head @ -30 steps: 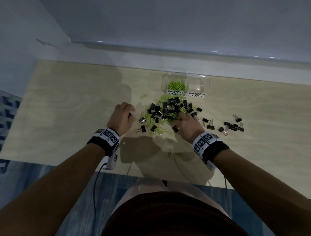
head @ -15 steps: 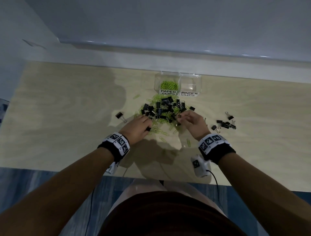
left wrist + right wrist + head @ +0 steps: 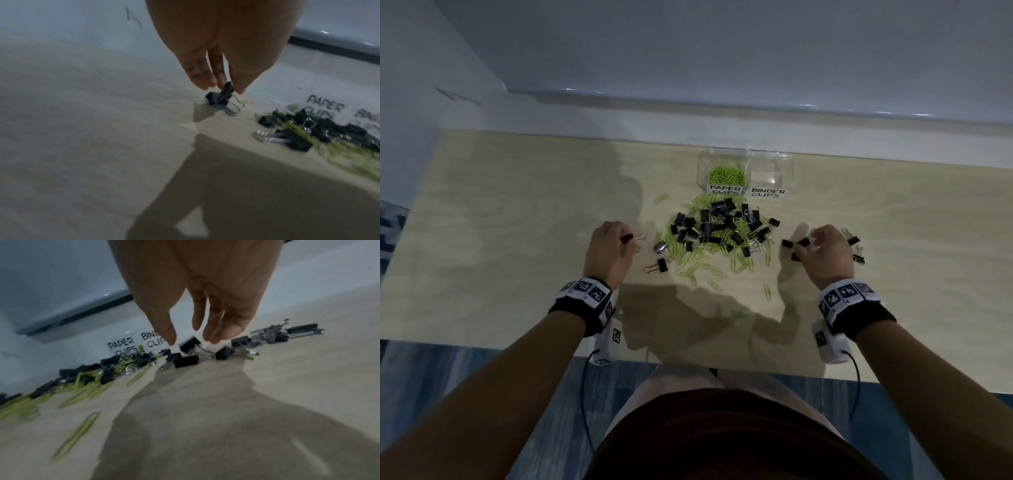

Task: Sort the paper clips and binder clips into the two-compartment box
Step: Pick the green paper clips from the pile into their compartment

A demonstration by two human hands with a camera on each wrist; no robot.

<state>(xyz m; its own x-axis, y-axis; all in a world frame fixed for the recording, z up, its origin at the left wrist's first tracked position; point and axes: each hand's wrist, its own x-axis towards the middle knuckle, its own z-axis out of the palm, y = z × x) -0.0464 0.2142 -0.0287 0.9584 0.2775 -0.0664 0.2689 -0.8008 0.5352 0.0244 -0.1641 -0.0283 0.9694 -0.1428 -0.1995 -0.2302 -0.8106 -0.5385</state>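
Looks like an office/desk setup. Pale wood-grain desk (image 3: pixel 517 212) sitting against plain white wall (image 3: pixel 722 51), w/ blue patterned flooring (image 3: pixel 482 370) showing below.

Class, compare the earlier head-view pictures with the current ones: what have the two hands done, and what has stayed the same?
Both hands left the middle pile and moved outward. The left hand went left and now pinches a binder clip that lay apart there. The right hand went right, fingers relaxed over the loose binder clips, gripping none. Unchanged: the box, with paper clips in its left compartment and nothing visible in the right.
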